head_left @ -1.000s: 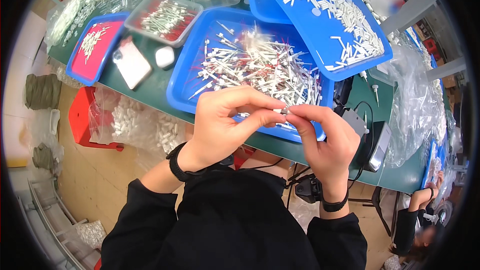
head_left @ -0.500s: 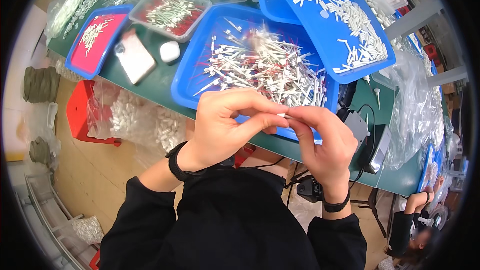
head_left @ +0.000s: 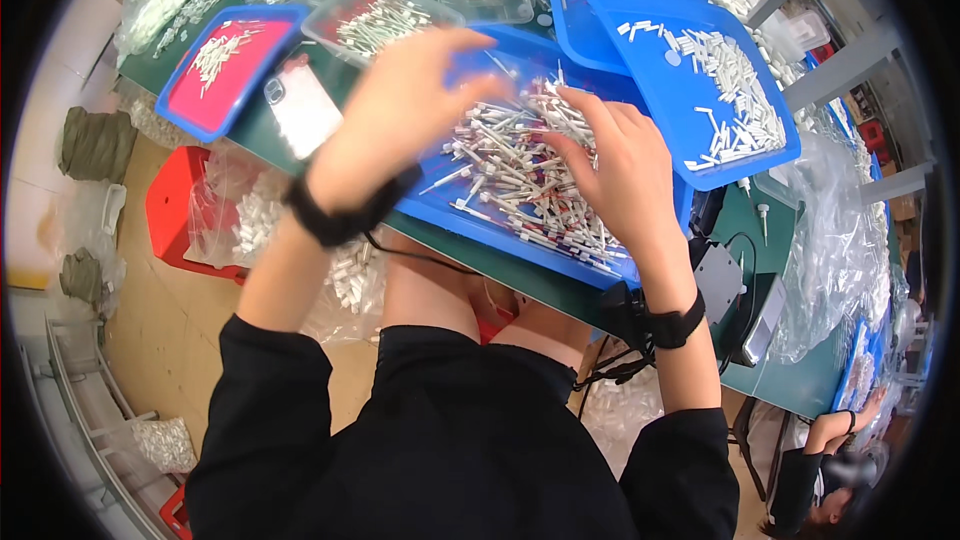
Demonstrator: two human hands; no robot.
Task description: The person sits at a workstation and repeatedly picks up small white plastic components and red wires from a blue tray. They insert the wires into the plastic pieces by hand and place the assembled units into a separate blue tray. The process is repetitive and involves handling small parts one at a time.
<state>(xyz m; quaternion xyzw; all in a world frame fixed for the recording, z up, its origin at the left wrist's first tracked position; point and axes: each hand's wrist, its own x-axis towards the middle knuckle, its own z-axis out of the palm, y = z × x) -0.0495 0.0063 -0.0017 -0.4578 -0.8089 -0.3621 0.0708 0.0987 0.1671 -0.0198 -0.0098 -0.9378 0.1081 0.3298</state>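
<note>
A blue tray (head_left: 470, 228) holds a heap of thin white plastic sticks (head_left: 540, 190), with some red strands among them. Over its left side my left hand (head_left: 405, 105) is blurred by motion, its thumb and fingers apart and nothing visible between them. My right hand (head_left: 630, 165) hangs over the right part of the heap, thumb and forefinger spread, the tips close to the sticks. Whether those tips touch any stick, I cannot tell.
To the left are a small blue tray with a pink base (head_left: 195, 105), a phone (head_left: 303, 110) and a clear tub of sticks (head_left: 320, 25). A blue lid (head_left: 650, 90) at right carries short white tubes (head_left: 735, 80). Another person's arm (head_left: 835, 425) shows far right.
My hands, earlier pinched together around a small white piece at the tray's near edge, have separated and moved forward over the heap. The white piece is no longer visible in them.
</note>
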